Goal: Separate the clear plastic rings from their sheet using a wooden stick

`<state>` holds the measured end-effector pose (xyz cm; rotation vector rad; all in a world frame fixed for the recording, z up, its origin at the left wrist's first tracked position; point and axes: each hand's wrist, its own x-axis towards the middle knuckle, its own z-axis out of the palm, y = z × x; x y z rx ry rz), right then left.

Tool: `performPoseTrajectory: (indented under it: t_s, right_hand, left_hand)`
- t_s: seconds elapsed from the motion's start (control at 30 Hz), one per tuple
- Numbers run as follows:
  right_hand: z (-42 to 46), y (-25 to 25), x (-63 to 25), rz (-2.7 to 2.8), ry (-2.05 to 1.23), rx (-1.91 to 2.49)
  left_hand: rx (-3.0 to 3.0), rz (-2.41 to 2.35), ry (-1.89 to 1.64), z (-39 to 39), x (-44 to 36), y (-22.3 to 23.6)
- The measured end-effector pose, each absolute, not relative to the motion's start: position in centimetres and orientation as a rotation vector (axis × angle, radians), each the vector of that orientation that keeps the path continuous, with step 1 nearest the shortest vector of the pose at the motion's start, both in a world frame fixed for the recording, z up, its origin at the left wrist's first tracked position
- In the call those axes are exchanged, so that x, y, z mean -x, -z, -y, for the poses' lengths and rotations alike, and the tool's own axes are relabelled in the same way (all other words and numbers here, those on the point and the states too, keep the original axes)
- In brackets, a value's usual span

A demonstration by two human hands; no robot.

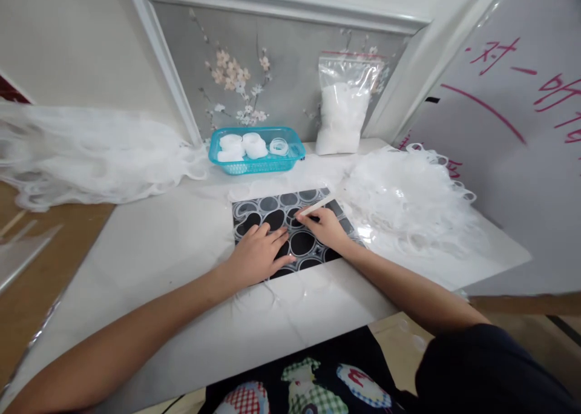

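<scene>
A black sheet (302,243) patterned with white and grey rings lies on the pale tabletop, partly covered by both hands. Flat on its left part rests my left hand (256,253), fingers spread and holding nothing. My right hand (324,225) pinches a slim white pen-like stick (318,206). Its lower end, at the fingertips, meets the sheet near the middle, and the other end slants up to the right. What the stick's tip touches is too small to make out.
Behind the sheet stands a blue basket (258,167) with white rolls of strip. A zip bag (342,108) of white material leans on the framed panel (281,57). White ring-edged sheets pile up left (91,154) and right (408,190). A whiteboard (512,160) bounds the right side.
</scene>
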<state>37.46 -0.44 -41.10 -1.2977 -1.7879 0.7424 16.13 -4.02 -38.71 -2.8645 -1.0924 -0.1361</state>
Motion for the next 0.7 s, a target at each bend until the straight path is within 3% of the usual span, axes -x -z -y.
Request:
performPoseTrajectory:
  t_s: [0.47, 0.7]
  right_hand:
    - [1.2, 41.8, -37.3, 1.760, -0.815, 1.350]
    - [2.5, 41.6, -36.9, 2.072, -0.400, 1.297]
  left_hand:
    - [2.913, 1.103, 0.116, 4.0, -16.2, 39.4]
    - [2.983, 1.112, 0.137, 4.0, -16.1, 39.3]
